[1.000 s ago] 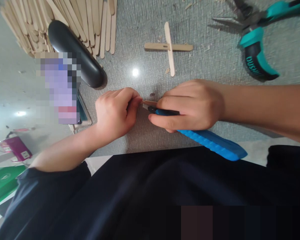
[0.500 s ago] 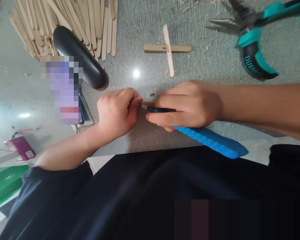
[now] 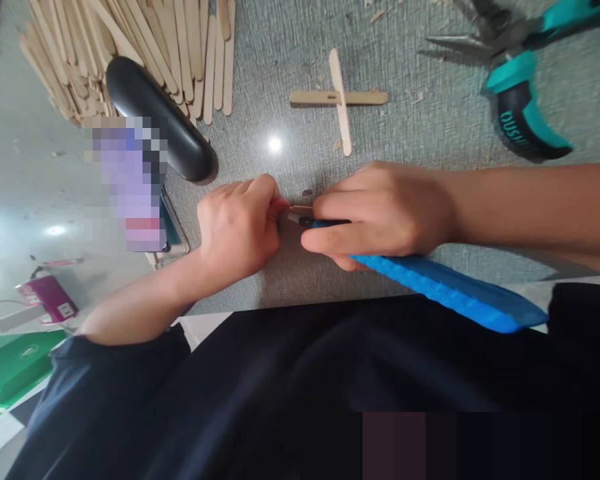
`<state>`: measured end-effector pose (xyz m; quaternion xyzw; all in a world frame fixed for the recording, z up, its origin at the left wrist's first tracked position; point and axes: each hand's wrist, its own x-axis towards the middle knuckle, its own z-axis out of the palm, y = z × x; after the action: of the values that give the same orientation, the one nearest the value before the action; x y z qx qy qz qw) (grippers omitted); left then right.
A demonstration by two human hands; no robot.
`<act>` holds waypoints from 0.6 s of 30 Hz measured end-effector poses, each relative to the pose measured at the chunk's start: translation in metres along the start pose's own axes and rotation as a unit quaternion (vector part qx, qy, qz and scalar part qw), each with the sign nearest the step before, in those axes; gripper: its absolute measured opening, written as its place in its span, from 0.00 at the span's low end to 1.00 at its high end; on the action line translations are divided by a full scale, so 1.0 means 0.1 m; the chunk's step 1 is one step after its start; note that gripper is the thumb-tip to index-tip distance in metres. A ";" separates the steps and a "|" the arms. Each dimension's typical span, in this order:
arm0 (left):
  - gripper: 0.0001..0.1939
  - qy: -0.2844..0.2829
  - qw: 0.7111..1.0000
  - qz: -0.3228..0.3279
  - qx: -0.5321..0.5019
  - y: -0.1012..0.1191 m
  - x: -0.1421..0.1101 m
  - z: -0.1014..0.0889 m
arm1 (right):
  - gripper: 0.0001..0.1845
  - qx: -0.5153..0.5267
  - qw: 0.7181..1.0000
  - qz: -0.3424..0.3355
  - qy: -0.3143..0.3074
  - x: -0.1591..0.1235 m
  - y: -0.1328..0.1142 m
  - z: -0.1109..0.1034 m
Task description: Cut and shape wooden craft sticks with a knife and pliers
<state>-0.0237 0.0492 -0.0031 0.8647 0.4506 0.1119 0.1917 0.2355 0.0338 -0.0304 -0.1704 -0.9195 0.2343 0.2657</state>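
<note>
My left hand is closed, its thumb and forefinger pinching one end of a thin wooden craft stick. Most of that stick is hidden between the two hands. My right hand is wrapped round a utility knife with a blue handle, and its fingers also cover the stick's other end. The knife's blade lies along the stick, close to my left fingertips. Just beyond the hands, two craft sticks form a cross on the table; the lengthwise one has a small slot cut in it.
Many loose craft sticks lie at the back left beside a black oblong case and a phone, partly blurred out. Teal-handled pliers rest at the back right. Wood shavings dot the grey table. A purple power adapter sits far left.
The knife's blue handle has swung outward to the right and shows more of its length. Both hands have shifted slightly rightward in the view, along with the whole scene.
</note>
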 end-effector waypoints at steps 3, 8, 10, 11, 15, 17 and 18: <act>0.10 -0.008 1.000 0.005 0.016 0.00 0.01 -0.01 | 0.23 0.019 1.000 0.000 -0.021 -0.02 0.03 0.02; 0.11 -0.045 0.998 -0.020 0.040 0.06 0.02 -0.08 | 0.26 -0.008 0.999 -0.019 -0.024 -0.05 0.08 0.07; 0.11 -0.069 0.996 -0.037 0.047 0.09 0.03 -0.11 | 0.26 -0.018 0.999 -0.015 -0.048 -0.06 0.08 0.07; 0.11 -0.078 0.995 -0.042 0.049 0.10 0.03 -0.12 | 0.26 -0.025 0.998 -0.015 -0.053 -0.06 0.08 0.06; 0.12 -0.094 0.993 -0.050 0.051 0.12 0.05 -0.15 | 0.26 -0.064 0.997 -0.036 -0.020 -0.06 0.07 0.04; 0.11 -0.099 0.993 -0.055 0.046 0.12 0.05 -0.16 | 0.26 -0.079 0.996 -0.049 0.000 -0.07 0.07 0.04; 0.11 -0.100 0.992 -0.058 0.044 0.12 0.06 -0.16 | 0.26 -0.086 0.995 -0.052 0.002 -0.07 0.08 0.04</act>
<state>-0.0171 0.0512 0.0168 0.8516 0.4830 -0.0068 0.2037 0.2403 0.0358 -0.0402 -0.1452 -0.9432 0.1404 0.2639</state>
